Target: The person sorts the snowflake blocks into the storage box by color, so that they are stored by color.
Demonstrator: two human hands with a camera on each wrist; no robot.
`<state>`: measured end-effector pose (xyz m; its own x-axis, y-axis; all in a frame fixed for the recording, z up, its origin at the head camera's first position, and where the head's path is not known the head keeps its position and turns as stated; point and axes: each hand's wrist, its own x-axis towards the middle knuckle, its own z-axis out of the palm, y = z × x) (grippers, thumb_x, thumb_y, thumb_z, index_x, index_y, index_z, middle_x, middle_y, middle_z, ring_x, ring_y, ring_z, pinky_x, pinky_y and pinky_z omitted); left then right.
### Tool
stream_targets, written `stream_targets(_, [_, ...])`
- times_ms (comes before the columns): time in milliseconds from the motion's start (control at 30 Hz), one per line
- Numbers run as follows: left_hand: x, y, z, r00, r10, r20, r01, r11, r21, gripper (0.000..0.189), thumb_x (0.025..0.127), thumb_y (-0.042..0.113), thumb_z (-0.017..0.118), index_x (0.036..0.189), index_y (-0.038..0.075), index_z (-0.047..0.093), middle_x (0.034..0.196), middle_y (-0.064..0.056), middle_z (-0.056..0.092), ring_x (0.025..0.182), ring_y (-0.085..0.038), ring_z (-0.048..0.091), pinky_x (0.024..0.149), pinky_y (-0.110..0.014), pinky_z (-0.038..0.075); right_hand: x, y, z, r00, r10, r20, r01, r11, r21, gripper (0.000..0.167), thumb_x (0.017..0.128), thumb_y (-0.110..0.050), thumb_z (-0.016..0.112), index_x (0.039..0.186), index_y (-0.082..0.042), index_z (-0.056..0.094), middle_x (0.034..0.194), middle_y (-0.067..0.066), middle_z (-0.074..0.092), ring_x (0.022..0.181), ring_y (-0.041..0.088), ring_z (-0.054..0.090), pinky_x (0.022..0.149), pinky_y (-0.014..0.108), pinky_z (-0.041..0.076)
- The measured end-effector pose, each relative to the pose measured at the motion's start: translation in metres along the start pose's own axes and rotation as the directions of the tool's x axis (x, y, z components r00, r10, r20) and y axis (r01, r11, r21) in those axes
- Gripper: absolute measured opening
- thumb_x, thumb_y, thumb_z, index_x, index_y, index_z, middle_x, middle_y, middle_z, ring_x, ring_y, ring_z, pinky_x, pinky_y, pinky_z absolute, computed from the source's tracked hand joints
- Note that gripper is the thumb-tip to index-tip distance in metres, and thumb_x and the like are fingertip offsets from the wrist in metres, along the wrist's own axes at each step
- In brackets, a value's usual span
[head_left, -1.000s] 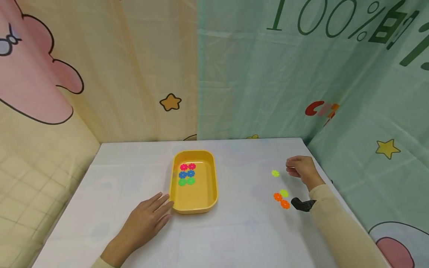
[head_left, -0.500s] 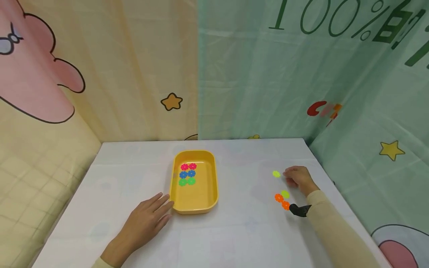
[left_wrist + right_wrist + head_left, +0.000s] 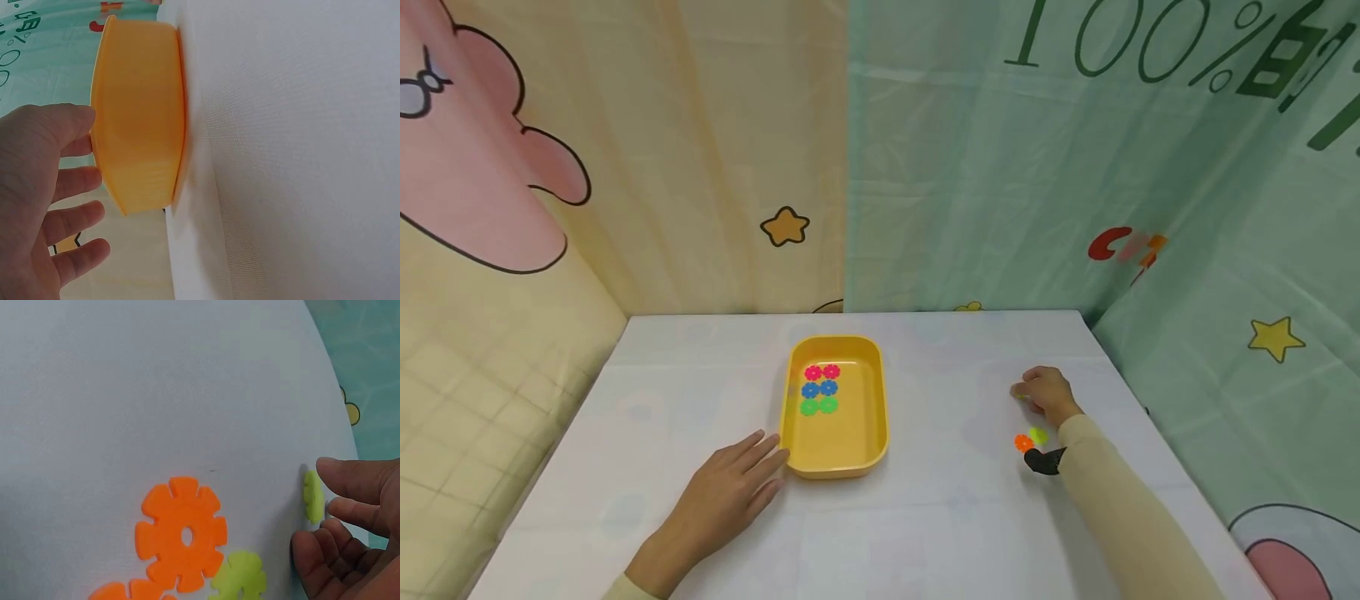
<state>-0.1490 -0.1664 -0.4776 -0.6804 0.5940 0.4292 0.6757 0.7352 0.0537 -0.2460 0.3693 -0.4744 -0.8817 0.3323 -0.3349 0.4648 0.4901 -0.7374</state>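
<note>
In the head view my right hand [image 3: 1045, 393] is over a yellow-green flower-shaped disc, which its fingers mostly cover. The right wrist view has that disc [image 3: 314, 497] almost edge-on, right at the thumb and index fingertips, with the other fingers curled in; I cannot tell whether they pinch it. My left hand [image 3: 730, 492] has its fingers spread, with the fingertips at the near left rim of the yellow tray [image 3: 838, 467]. Inside the tray lie two pink discs [image 3: 813, 373], two blue discs [image 3: 810, 390] and two green discs [image 3: 808, 407], in pairs.
Nearer me than the right hand are an orange disc [image 3: 181, 534], a second yellow-green disc [image 3: 240, 575] and another orange disc [image 3: 128, 592]. A black wrist strap piece [image 3: 1043, 461] hangs below the right sleeve. Printed curtains [image 3: 962, 183] stand behind the white table [image 3: 925, 533].
My right hand has moved left and come over the far yellow-green disc, which lay uncovered before. The strap piece now hides one orange disc in the head view. The left hand stays put.
</note>
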Motion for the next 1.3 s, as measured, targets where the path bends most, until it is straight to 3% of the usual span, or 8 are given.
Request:
stream_targets(100, [-0.0001,0.0005,-0.0004,1.0,-0.002,-0.008,0.002,1.0,-0.001,0.048,0.081,0.028,0.086,0.125,0.014,0.073,0.133,-0.008,0.069,0.125,-0.031,0.063,0.091,-0.05,0.058,0.0015,-0.0023,0.0023,1.0,-0.008,0.015,0.009,0.997,-0.071,0.046,0.092,-0.019,0.074,0.127,0.004,0.055,0.121,0.02,0.055,0.093,0.028,0.052,0.07,0.027,0.052])
stream_targets(300, [-0.0011,0.0006,-0.0005,1.0,-0.008,-0.009,0.008,1.0,0.005,0.049,0.08,0.029,0.086,0.125,0.014,0.073,0.133,-0.007,0.069,0.124,-0.031,0.064,0.091,-0.05,0.058,0.0002,-0.0034,0.0065,1.0,-0.01,-0.009,0.009,0.993,-0.115,0.041,0.09,-0.012,0.075,0.124,0.003,0.057,0.115,0.021,0.059,0.085,0.027,0.055,0.065,0.028,0.05])
stream_targets(467, [-0.0016,0.0006,-0.0002,1.0,-0.01,-0.005,0.01,1.0,0.006,0.048,0.081,0.03,0.086,0.125,0.015,0.073,0.133,-0.007,0.069,0.125,-0.031,0.063,0.091,-0.05,0.058,-0.0027,-0.0021,0.008,0.999,-0.036,-0.024,0.033,0.993,-0.117,0.035,0.09,-0.008,0.073,0.119,0.005,0.057,0.106,0.02,0.059,0.076,0.025,0.053,0.061,0.028,0.048])
stream_targets(667, [-0.0011,0.0011,-0.0004,1.0,0.0,-0.015,0.0,1.0,0.007,0.049,0.081,0.029,0.086,0.126,0.015,0.073,0.133,-0.007,0.069,0.125,-0.03,0.063,0.091,-0.05,0.058,-0.0035,-0.0019,0.0079,0.999,-0.019,-0.033,0.016,0.994,-0.109,0.033,0.09,-0.007,0.072,0.117,0.006,0.056,0.103,0.019,0.057,0.076,0.025,0.053,0.061,0.027,0.048])
stream_targets(967, [0.0,0.0025,-0.0029,1.0,-0.017,0.02,0.017,1.0,0.007,0.048,0.082,0.03,0.085,0.126,0.015,0.073,0.134,-0.006,0.068,0.126,-0.03,0.062,0.093,-0.05,0.057,-0.0051,-0.0037,0.0085,0.999,0.011,-0.035,-0.015,0.991,-0.13,0.029,0.09,-0.01,0.073,0.11,0.005,0.057,0.094,0.015,0.056,0.073,0.023,0.052,0.06,0.027,0.046])
stream_targets(1300, [-0.0007,0.0001,-0.0004,1.0,0.007,-0.02,-0.007,1.0,0.01,0.048,0.08,0.029,0.087,0.124,0.014,0.074,0.131,-0.007,0.07,0.123,-0.031,0.064,0.089,-0.049,0.059,-0.0039,-0.0052,0.0075,0.998,0.055,-0.013,-0.056,0.994,-0.097,0.03,0.09,-0.008,0.074,0.11,0.002,0.053,0.092,0.013,0.054,0.073,0.024,0.051,0.061,0.029,0.045])
